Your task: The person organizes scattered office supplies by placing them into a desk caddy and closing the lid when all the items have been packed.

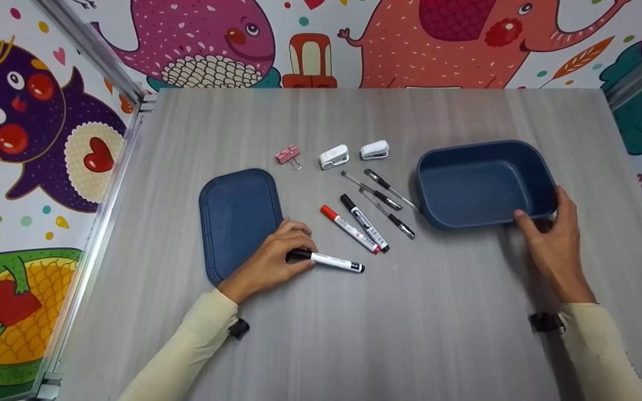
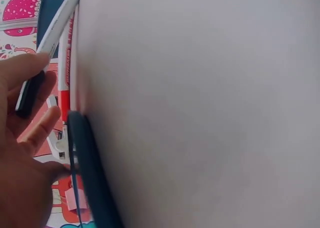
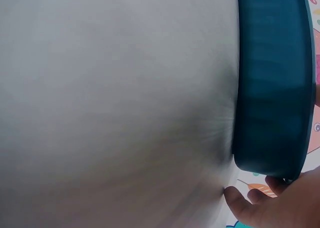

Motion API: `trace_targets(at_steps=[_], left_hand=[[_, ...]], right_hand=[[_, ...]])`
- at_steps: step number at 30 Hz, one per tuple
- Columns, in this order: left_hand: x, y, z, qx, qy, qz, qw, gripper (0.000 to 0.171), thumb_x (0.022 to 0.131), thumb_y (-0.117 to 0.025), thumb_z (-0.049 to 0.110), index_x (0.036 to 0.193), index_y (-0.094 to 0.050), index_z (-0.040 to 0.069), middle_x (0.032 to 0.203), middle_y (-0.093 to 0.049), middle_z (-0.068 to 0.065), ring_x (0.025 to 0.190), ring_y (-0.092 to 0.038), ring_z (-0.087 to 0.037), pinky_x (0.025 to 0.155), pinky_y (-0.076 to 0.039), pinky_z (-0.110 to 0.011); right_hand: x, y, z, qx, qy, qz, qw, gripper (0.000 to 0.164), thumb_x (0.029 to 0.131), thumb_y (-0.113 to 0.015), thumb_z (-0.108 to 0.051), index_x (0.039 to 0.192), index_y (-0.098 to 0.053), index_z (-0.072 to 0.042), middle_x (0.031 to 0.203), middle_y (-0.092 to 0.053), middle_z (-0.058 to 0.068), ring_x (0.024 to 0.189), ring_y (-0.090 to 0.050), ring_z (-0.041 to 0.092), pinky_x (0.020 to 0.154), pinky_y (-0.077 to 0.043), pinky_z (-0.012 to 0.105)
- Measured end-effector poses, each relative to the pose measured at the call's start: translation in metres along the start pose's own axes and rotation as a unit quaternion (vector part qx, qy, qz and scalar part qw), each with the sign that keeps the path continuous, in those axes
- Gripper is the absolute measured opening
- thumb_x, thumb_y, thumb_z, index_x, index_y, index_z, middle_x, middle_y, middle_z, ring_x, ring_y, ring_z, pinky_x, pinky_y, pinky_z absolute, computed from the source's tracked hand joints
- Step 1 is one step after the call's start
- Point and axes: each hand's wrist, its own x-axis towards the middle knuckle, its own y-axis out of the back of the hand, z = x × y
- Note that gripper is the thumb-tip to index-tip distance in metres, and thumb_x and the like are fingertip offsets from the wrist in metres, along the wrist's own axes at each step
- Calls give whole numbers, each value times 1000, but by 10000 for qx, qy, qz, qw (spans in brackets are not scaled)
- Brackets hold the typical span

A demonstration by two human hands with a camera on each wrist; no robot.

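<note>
Apparently the step in hand is taking up a slim white marker with black ends (image 1: 336, 262), pinched in the left hand (image 1: 273, 250), well in from the left edge of the bench (image 1: 410, 334). The right hand (image 1: 555, 245) grips the near right corner of a dark-blue rectangular plastic box (image 1: 474, 192); the next move seems to call for steadiness.

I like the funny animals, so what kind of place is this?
Probably a small work booth, maybe decorated for children: there's a grayish wood-look table, walls with cartoon animals, and metal posts near the table's back corners.
</note>
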Motion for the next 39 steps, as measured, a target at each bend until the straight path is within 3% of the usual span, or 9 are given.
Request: trace_targets(at_steps=[5, 10, 24, 31, 39], left_hand=[[5, 0, 5, -276, 3, 208, 9994, 22, 88, -92, 2, 105, -81, 9, 110, -79, -5, 124, -65, -29, 111, -51, -45], [7, -1, 10, -547, 106, 424, 9975, 25, 86, -92, -2, 107, -82, 8, 114, -79, -13, 124, -66, -30, 108, -50, -34], [17, -7, 16, -1057, 388, 940, 9892, 24, 88, -92, 2, 110, -83, 7, 120, -74, -22, 122, -65, -30, 109, -48, -30], [28, -15, 20, -1041, 132, 1060, 9888, 24, 87, -92, -1, 109, -82, 4, 118, -76, -22, 125, -63, -35, 111, -48, -37], [46, -25, 28, -1468, -174, 1193, 9818, 22, 89, -91, 1, 110, -83, 0, 115, -79, -19, 126, -61, -45, 111, -48, -37]], right_hand=[[0, 0, -1, 53, -35, -15, 10000, 90, 108, -68, -34, 177, -15, -11, 180, -22, 17, 165, -24, 30, 128, -27, 35], [1, -1, -1, 88, -54, -49, 9999, 90, 108, -67, -35, 177, -15, -10, 180, -21, 17, 165, -24, 33, 128, -29, 37], [2, -1, 1, 20, -35, 23, 10000, 91, 107, -69, -34, 177, -15, -10, 180, -22, 18, 164, -25, 33, 126, -31, 37], [2, -1, 0, 1, -65, -1, 10000, 91, 108, -68, -34, 177, -15, -10, 180, -22, 18, 164, -25, 35, 126, -30, 37], [3, -1, 1, -31, -93, 2, 10000, 90, 108, -68, -31, 177, -15, -10, 179, -22, 18, 164, -26, 34, 127, -30, 36]])
